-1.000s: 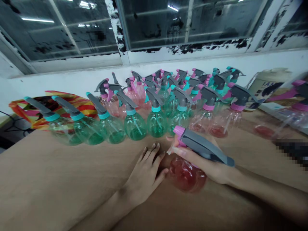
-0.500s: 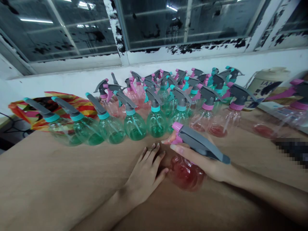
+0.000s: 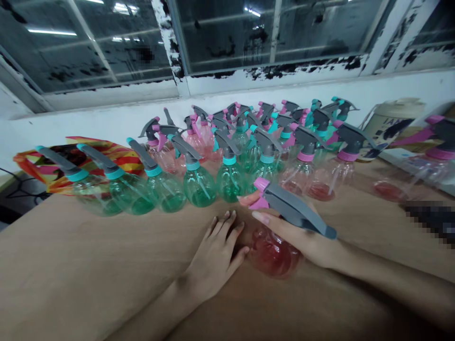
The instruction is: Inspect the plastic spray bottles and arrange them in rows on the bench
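My right hand (image 3: pixel 302 239) is closed round the neck of a spray bottle (image 3: pixel 273 255) with a clear, rounded red body. Its grey sprayer head has a pink nozzle and trigger and points away to the left. The bottle is tilted, and my fingers hide its collar. My left hand (image 3: pixel 216 255) lies flat on the wooden table (image 3: pixel 88 265), fingers spread, just left of the red bottle, and holds nothing. Beyond my hands stands a row of green spray bottles (image 3: pixel 199 187) with turquoise collars. To their right are pinkish spray bottles (image 3: pixel 322 184) with pink collars.
More green and pink bottles crowd behind, up to the white wall (image 3: pixel 117 106) under the windows. A red-and-yellow bag (image 3: pixel 117 151) lies at the back left. At the right are a beige container (image 3: pixel 391 123), another pink-collared bottle (image 3: pixel 394 187) and a blurred dark object (image 3: pixel 432 220).
The red spray bottle and my right hand have shifted very slightly. My left hand stays flat on the table, and the other bottles stand as before.
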Demonstrator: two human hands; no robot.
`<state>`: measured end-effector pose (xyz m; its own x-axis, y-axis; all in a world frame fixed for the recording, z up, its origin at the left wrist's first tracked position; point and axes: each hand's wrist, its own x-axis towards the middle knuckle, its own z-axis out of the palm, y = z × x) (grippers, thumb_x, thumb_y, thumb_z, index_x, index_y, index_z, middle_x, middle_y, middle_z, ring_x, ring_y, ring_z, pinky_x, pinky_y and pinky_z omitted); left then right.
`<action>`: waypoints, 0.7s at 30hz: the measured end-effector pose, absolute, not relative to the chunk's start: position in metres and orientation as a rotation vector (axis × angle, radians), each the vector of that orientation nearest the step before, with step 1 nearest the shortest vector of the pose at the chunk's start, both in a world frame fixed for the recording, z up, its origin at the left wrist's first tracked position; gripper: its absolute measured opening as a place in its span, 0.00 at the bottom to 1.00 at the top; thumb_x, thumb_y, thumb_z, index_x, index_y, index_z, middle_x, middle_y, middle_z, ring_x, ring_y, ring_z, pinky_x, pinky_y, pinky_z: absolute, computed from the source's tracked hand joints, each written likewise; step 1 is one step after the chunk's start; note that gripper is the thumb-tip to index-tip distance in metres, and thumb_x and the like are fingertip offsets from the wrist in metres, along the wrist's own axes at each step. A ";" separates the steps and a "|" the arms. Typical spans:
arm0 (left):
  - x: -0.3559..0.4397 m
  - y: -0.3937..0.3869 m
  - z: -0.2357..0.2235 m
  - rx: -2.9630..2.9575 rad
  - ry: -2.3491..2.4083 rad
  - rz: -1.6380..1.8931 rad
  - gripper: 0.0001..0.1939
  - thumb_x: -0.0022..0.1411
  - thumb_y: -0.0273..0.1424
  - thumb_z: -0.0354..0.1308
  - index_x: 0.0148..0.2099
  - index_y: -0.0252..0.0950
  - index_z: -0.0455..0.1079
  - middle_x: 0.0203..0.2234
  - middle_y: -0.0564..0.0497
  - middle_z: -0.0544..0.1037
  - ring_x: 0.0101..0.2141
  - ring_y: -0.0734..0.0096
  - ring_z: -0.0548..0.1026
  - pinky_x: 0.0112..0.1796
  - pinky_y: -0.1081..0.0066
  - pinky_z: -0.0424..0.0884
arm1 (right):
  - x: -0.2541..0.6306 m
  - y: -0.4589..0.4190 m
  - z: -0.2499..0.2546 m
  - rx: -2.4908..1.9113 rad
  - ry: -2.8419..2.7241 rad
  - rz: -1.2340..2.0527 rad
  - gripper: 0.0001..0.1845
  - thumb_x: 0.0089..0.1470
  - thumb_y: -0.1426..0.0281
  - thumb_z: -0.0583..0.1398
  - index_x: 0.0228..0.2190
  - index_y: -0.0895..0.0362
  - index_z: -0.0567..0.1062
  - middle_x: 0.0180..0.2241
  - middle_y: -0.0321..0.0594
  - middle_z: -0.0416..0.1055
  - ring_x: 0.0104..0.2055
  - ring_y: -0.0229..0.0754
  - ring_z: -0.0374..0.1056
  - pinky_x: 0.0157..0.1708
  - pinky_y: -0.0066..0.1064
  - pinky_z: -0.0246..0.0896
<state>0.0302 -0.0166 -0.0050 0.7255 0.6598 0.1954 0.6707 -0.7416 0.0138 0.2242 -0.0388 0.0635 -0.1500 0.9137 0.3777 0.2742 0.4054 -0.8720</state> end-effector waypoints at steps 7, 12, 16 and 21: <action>0.029 -0.016 -0.007 -2.832 -1.082 -0.314 0.23 0.66 0.36 0.52 0.59 0.29 0.60 0.58 0.36 0.62 0.58 0.51 0.60 0.55 0.50 0.59 | 0.223 -0.038 0.064 -1.042 -1.657 0.816 0.09 0.54 0.63 0.59 0.35 0.53 0.74 0.32 0.36 0.75 0.33 0.41 0.71 0.34 0.33 0.67; 0.029 -0.016 -0.006 -2.836 -1.085 -0.314 0.23 0.66 0.36 0.51 0.59 0.28 0.59 0.59 0.35 0.61 0.58 0.51 0.60 0.55 0.50 0.58 | 0.223 -0.039 0.064 -1.069 -1.682 0.753 0.11 0.55 0.61 0.58 0.27 0.54 0.71 0.24 0.32 0.67 0.26 0.36 0.65 0.27 0.29 0.61; 0.029 -0.016 -0.006 -2.846 -1.073 -0.343 0.23 0.67 0.36 0.49 0.59 0.29 0.58 0.58 0.35 0.63 0.58 0.51 0.60 0.55 0.50 0.59 | 0.223 -0.038 0.067 -1.027 -1.672 0.775 0.11 0.55 0.64 0.59 0.24 0.54 0.67 0.21 0.29 0.60 0.22 0.33 0.58 0.24 0.27 0.55; 0.028 -0.016 -0.008 -2.839 -1.072 -0.340 0.23 0.67 0.36 0.50 0.59 0.28 0.59 0.57 0.35 0.63 0.58 0.50 0.60 0.54 0.50 0.60 | 0.222 -0.039 0.071 -1.016 -1.690 0.755 0.13 0.54 0.66 0.59 0.22 0.54 0.64 0.20 0.29 0.58 0.21 0.33 0.55 0.22 0.28 0.53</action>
